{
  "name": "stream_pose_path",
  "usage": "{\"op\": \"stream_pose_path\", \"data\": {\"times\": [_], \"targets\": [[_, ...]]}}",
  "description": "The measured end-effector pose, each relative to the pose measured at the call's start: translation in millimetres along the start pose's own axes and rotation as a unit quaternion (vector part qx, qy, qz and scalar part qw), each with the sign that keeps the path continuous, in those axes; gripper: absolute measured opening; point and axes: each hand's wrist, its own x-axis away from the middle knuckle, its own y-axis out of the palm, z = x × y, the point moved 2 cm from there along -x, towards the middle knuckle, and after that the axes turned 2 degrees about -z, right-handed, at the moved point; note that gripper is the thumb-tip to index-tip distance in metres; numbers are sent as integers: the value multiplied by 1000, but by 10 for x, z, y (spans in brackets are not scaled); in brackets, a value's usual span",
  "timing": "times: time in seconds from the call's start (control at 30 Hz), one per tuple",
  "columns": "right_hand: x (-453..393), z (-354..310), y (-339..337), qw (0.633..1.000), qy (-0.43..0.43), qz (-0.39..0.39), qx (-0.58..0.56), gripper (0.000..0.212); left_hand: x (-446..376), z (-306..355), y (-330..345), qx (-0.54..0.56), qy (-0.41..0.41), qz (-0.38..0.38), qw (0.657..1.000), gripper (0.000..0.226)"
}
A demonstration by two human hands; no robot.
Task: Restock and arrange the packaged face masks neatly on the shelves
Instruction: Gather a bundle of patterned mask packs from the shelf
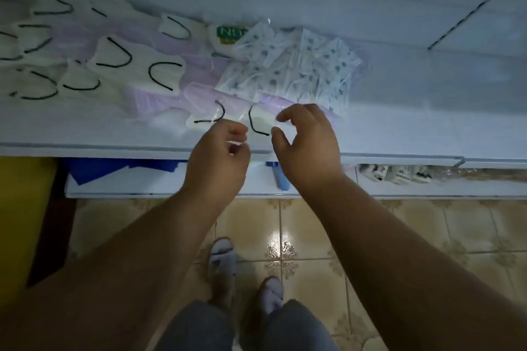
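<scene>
Masks (137, 71) on shelf (399, 122)

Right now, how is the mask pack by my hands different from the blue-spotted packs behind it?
The white mask pack has black ear loops and plain fabric; the blue-spotted packs have light loops and a dotted print. The white one lies alone at the shelf's front edge, between both hands; the spotted ones overlap in a pile further back. Both are in clear wrapping.
</scene>
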Motion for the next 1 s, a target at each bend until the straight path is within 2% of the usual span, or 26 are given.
{"op": "stream_pose_path", "data": {"times": [0.03,0.07,0.13,0.17,0.2,0.33,0.43,0.5,0.6,0.63,0.7,0.77,0.87,0.93,0.97,1.0], "targets": [[-181,39,70,1000,-4,-17,13,22,-167,-9,32,79,-61,2,995,19],[-368,67,131,999,-11,-35,27,26,-317,-9,68,196,-131,7,972,17],[-748,95,226,996,-38,-69,44,31,-569,24,134,418,-245,17,875,8],[-928,97,250,994,-49,-83,50,35,-681,53,162,461,-264,16,847,9],[-1102,97,266,992,-55,-95,58,40,-790,84,190,466,-269,12,842,12],[-1584,102,383,969,-25,-209,130,66,-1121,93,286,450,-277,50,848,11],[-1502,216,506,957,-2,-264,123,62,-1206,55,331,449,-272,48,850,12],[-1323,283,558,964,-44,-245,91,52,-1224,13,355,427,-290,46,856,11],[-1349,377,566,984,-97,-130,79,44,-1273,-34,383,402,-311,48,860,8],[-1432,381,565,984,-94,-119,94,48,-1291,-51,392,391,-309,52,865,13],[-1581,376,598,969,-52,-198,140,57,-1344,-69,438,398,-291,54,868,32],[-1608,338,637,947,-43,-264,179,54,-1363,-51,474,420,-278,49,862,34],[-1389,281,633,959,-66,-230,153,37,-1344,-52,481,439,-281,48,852,26],[-1204,296,628,973,-60,-219,48,31,-1370,-169,514,422,-294,49,856,55],[-1161,319,619,979,-67,-191,7,30,-1385,-233,526,414,-296,46,859,67],[-1161,341,599,986,-84,-145,-6,30,-1371,-234,518,405,-290,50,865,68]]}}
